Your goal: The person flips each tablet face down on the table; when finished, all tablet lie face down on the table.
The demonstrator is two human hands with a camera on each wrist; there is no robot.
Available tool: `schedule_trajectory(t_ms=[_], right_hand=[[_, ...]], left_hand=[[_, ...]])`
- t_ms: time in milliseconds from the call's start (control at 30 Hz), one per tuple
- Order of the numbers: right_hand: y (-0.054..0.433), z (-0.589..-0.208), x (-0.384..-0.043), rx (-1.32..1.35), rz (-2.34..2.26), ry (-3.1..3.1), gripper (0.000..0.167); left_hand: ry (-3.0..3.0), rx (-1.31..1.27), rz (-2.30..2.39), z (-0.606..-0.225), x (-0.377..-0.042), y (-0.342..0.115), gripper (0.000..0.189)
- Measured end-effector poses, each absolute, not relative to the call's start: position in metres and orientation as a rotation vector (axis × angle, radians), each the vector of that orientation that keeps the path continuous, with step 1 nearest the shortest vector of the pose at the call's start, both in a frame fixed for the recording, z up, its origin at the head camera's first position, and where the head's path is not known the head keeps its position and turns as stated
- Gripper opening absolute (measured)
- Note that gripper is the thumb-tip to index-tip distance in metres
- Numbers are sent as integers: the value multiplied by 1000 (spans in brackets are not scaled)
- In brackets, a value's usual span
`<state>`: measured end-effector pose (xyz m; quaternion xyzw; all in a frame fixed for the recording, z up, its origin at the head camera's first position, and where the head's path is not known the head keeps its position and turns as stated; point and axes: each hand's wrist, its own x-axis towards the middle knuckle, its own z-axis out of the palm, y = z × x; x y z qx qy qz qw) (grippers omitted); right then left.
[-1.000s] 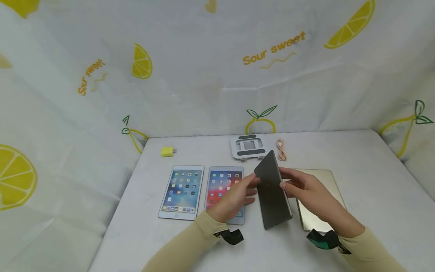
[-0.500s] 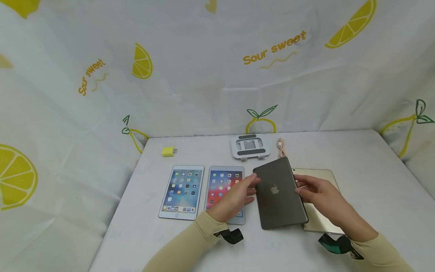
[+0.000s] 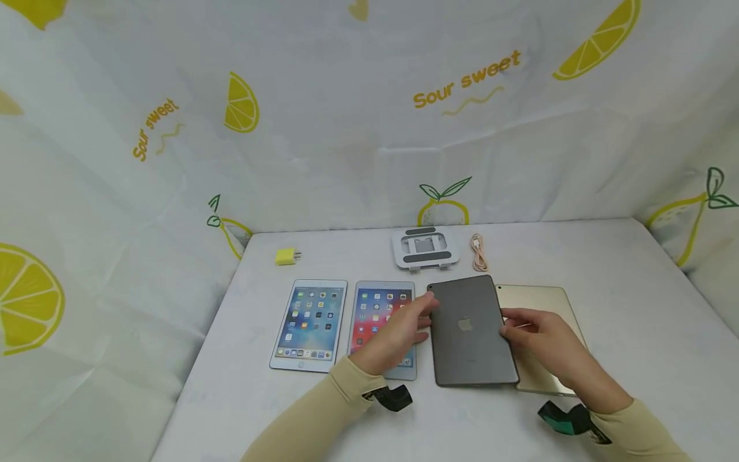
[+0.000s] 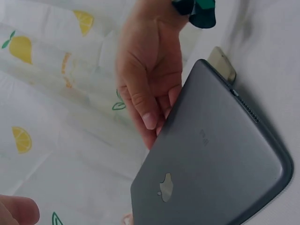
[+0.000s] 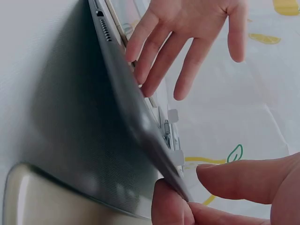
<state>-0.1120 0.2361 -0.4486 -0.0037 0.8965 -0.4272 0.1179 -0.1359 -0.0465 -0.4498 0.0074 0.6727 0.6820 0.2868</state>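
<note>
A dark grey tablet (image 3: pixel 472 340) lies back side up, its right edge raised in the right wrist view. My right hand (image 3: pixel 543 337) holds that edge, fingertips (image 5: pixel 171 201) underneath and the thumb (image 5: pixel 243 180) near it. My left hand (image 3: pixel 395 333) is at the tablet's left edge, fingers extended and spread; whether they touch it I cannot tell. Under the left forearm side lies a tablet with a red-blue screen (image 3: pixel 369 308), partly covered by that hand. A gold tablet (image 3: pixel 548 308), back up, is partly hidden by the right hand and the grey tablet.
Farther left lies a white tablet (image 3: pixel 308 324) with a lit screen. At the back are a yellow charger plug (image 3: pixel 285 256), a folded white stand (image 3: pixel 425 249) and a coiled pink cable (image 3: pixel 478 252). A lemon-print curtain (image 3: pixel 323 160) hangs behind the white table (image 3: pixel 635 321).
The grey tablet has turned from nearly upright on edge to almost flat, back up. My right hand swung right, then slightly back left, with it. The left hand has barely moved.
</note>
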Motion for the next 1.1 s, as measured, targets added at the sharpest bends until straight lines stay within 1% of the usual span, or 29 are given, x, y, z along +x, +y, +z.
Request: schedule_trajectory(t_ms=[300, 600, 900, 1100], right_hand=[[232, -450, -112, 102, -1217, 2531, 58], [228, -450, -106, 62, -1170, 2533, 69], [210, -442, -96, -68, -976, 2703, 64], [194, -437, -90, -87, -894, 2712, 64]], left_hand=[[1796, -20, 1840, -449, -136, -45, 71], [1830, -20, 1836, -448, -137, -47, 72], [1860, 19, 1815, -448, -137, -50, 74], [1868, 15, 1813, -449, -137, -50, 73]])
